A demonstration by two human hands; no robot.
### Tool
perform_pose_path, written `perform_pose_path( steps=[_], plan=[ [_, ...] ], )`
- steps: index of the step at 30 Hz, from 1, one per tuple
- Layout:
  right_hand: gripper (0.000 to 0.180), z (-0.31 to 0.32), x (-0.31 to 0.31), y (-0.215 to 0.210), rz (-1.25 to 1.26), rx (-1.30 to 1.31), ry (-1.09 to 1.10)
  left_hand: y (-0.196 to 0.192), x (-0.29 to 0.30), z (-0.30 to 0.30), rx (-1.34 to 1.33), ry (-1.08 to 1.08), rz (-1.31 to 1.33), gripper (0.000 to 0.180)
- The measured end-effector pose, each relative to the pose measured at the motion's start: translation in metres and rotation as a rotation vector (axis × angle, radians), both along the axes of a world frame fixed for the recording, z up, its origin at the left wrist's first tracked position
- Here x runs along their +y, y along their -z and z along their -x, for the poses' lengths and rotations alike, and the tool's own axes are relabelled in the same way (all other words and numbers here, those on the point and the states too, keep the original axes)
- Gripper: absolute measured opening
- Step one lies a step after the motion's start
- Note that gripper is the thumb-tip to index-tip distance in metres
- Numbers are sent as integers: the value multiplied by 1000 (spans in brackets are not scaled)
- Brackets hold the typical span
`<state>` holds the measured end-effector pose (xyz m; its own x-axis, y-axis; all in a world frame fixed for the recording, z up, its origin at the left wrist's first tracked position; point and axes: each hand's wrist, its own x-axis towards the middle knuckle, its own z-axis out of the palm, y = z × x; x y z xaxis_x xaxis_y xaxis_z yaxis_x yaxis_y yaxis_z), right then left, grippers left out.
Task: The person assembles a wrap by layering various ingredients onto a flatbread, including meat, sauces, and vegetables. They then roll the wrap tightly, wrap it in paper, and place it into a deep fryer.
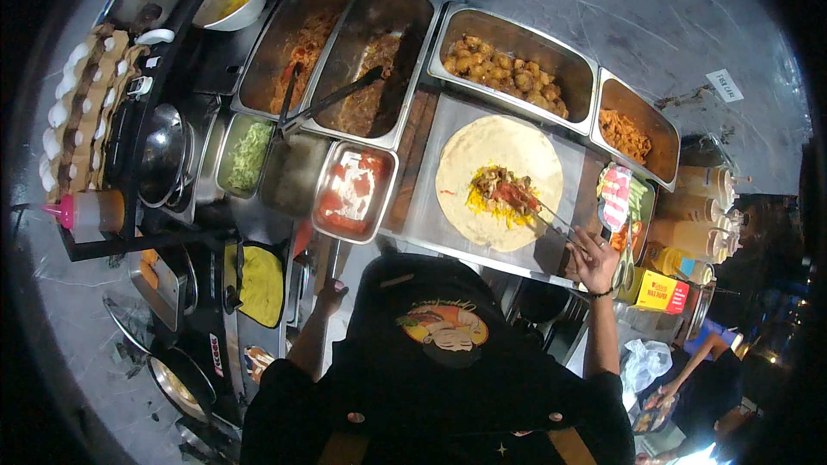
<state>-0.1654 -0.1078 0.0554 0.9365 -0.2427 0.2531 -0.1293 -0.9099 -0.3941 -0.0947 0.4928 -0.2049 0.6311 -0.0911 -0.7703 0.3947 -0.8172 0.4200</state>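
A large round flatbread (469,151) lies flat on a metal work surface (426,207) in front of me. Yellow shreds and a brown and red filling (500,189) are heaped at its middle. My right hand (593,263) is closed round metal tongs (551,222), whose tips reach into the filling. Down at the left, beside the counter's front edge, my left hand (330,297) has its fingers curled. A thin grey strip rises just above it, and I cannot make out whether the hand grips it. The nearest pan is a steel one of red sauce (355,194).
Behind the flatbread stand steel pans of browned chunks (504,73) and shredded filling (624,133). Black tongs (332,103) rest across the left pans. Sauce bottles (702,237) and a yellow and red box (659,291) stand right. Egg trays (86,112) are far left; another person (702,387) is lower right.
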Motion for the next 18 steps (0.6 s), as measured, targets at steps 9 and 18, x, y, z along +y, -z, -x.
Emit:
perform_pose_path(
  steps=[9, 18],
  plan=[
    [43, -46, 41, -24, -78, 25, -100, -18, -41, 2, -361, -72, 220, 26],
    [33, -211, 251, -40, -130, 141, -404, -124, -96, -68, -783, -800, 548, 24]
  ],
)
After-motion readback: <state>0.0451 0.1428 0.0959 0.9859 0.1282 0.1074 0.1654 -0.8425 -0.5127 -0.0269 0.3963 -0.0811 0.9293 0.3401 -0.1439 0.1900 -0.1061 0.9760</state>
